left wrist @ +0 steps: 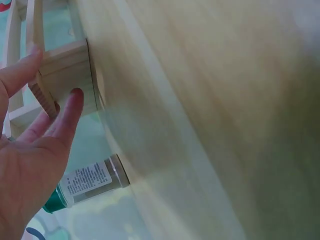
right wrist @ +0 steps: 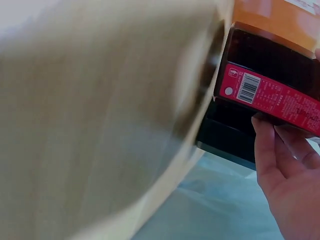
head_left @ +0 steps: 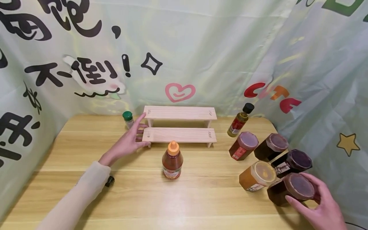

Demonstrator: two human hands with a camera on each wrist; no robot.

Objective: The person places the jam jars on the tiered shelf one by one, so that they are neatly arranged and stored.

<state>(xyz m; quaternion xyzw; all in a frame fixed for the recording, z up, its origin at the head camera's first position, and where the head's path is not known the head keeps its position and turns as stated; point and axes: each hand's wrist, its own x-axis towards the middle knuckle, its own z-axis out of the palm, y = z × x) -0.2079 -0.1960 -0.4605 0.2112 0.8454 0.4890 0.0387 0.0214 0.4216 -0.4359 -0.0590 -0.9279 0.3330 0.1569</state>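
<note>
At the back of the table stands a two-tier wooden shelf rack (head_left: 179, 134). My left hand (head_left: 133, 135) holds the left end of its lower board, thumb at the front edge and fingers behind, as the left wrist view also shows. Just behind that hand is a green-capped spice bottle (left wrist: 90, 182). At the front right, my right hand (head_left: 323, 204) grips a dark hexagonal jar (head_left: 290, 190), thumb on the near side. The right wrist view shows a red label with a barcode on this jar (right wrist: 265, 95), and fingertips against its side.
An orange-capped sauce bottle (head_left: 172, 161) stands in front of the rack. Around the gripped jar are an orange jar (head_left: 253, 180), a red jar (head_left: 242, 147) and two dark jars (head_left: 291, 163). A black-capped oil bottle (head_left: 238, 123) stands behind them. Cloth (head_left: 224, 57) hangs behind the table.
</note>
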